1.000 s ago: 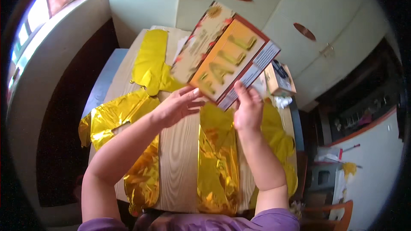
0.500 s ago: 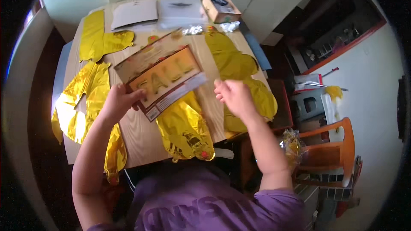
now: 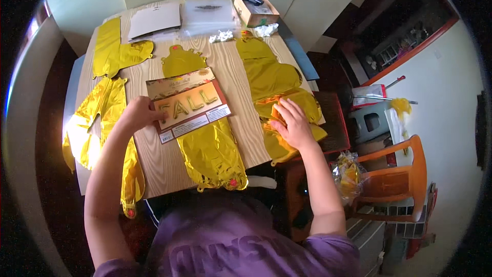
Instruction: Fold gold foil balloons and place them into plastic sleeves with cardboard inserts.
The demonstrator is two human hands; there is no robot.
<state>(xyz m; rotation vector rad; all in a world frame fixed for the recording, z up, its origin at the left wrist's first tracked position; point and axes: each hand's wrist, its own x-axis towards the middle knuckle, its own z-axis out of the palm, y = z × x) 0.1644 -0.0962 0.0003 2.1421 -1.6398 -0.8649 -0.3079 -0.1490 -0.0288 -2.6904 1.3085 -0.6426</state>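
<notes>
My left hand (image 3: pixel 139 116) grips the left edge of a printed card (image 3: pixel 190 103) with a picture of gold balloon letters, thumb on its front. The card lies over the middle of a flat gold foil balloon (image 3: pixel 212 154), whose two ends show above and below it. On the right, my right hand (image 3: pixel 293 125) is on another gold foil balloon (image 3: pixel 269 74), with shiny foil bunched between thumb and fingers. Crinkled, bright foil balloons (image 3: pixel 110 103) lie to the left, and one more gold foil balloon (image 3: pixel 108 46) is at the far left.
At the back of the wooden table (image 3: pixel 159 166) are a white sheet stack (image 3: pixel 155 19), clear plastic sleeves (image 3: pixel 210 13), a cardboard box (image 3: pixel 256 13) holding a black object, and crumpled white bits (image 3: pixel 221 36). A wooden chair (image 3: pixel 392 179) with a clear bag (image 3: pixel 349 174) stands right.
My right hand has come down from the air onto the right balloon. My left hand has lowered the card and turned it more level, uncovering the middle balloon's far end.
</notes>
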